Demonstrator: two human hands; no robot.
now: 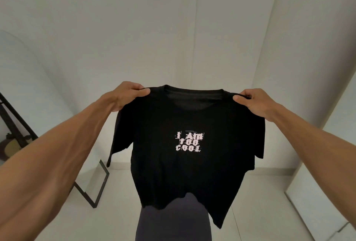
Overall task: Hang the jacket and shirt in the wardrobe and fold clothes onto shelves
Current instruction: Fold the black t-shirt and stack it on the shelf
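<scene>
The person holds a black T-shirt [183, 173] up in front of the body, spread flat and facing them.

- Left grip [128, 94]: clenched on the shirt's left shoulder seam, with the thumb on the near face and the fingers behind the fabric.
- Right grip [252, 102]: clenched on the right shoulder seam in the same manner.
- Both arms are extended forward, and the collar is level between the two grips.
- The shirt hangs free above the floor [92, 227]. Both short sleeves droop, and the hem is uneven, lower at the right.
- A pale print [188, 142] on the chest reads "I Am Too Cool".
- A dark grey shape [173, 223] shows below the hem. What it is cannot be told.
- A black-framed mirror [96, 192] leans at the left.
- A white wall [154, 28] stands on the far side.
</scene>
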